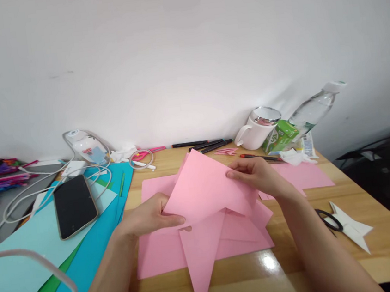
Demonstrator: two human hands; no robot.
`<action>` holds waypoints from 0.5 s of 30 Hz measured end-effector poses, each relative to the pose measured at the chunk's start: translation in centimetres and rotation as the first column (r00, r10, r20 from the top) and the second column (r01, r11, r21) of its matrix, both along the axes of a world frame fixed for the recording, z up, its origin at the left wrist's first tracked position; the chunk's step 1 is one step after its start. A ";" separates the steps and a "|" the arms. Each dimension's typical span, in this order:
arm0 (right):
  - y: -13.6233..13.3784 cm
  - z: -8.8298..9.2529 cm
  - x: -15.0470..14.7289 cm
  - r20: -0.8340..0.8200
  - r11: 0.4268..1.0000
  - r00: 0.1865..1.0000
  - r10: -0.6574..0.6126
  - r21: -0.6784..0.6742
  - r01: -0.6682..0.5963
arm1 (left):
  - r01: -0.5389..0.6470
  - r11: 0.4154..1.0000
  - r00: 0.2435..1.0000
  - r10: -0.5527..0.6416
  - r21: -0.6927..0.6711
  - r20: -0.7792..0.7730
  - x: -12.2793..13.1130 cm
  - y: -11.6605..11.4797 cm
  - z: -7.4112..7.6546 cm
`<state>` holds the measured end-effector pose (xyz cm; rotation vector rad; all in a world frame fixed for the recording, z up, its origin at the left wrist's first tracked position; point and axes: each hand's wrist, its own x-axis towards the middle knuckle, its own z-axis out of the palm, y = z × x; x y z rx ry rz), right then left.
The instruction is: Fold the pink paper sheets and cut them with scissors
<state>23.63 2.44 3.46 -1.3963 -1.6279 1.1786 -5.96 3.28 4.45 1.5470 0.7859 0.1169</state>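
A large pink piece of paper with pointed corners is held above the table by both my hands. One long point of it hangs down toward me. My left hand pinches its left corner, thumb on top. At the upper right edge, my right hand grips it between thumb and fingers. Beneath lies a stack of pink paper sheets, partly hidden by the held piece. A white paper star rests on the table to the right, beside a black ring-shaped object.
On the left, a phone lies on blue and green sheets, with white cables around it. Along the wall stand a white bottle, black markers, a white mug, a green carton and a tilted water bottle.
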 end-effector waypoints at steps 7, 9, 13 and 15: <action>-1.1 -0.2 -1.1 -0.027 0.998 0.999 0.043 -0.037 -0.044 | -0.203 0.975 0.979 0.204 -0.093 -0.002 0.8 -0.6 -0.2; -1.2 -0.3 -1.4 -0.021 0.997 0.997 0.076 -0.018 -0.076 | -0.246 0.959 0.967 0.253 -0.141 0.029 1.0 -0.7 0.0; -1.7 0.0 -2.0 0.018 0.988 0.988 0.153 0.020 -0.153 | -0.274 0.946 0.958 0.285 -0.172 0.041 1.2 -0.8 0.2; -2.0 0.3 -2.4 0.046 0.984 0.984 0.173 0.030 -0.175 | -0.313 0.943 0.948 0.318 -0.110 0.026 1.3 -0.9 0.2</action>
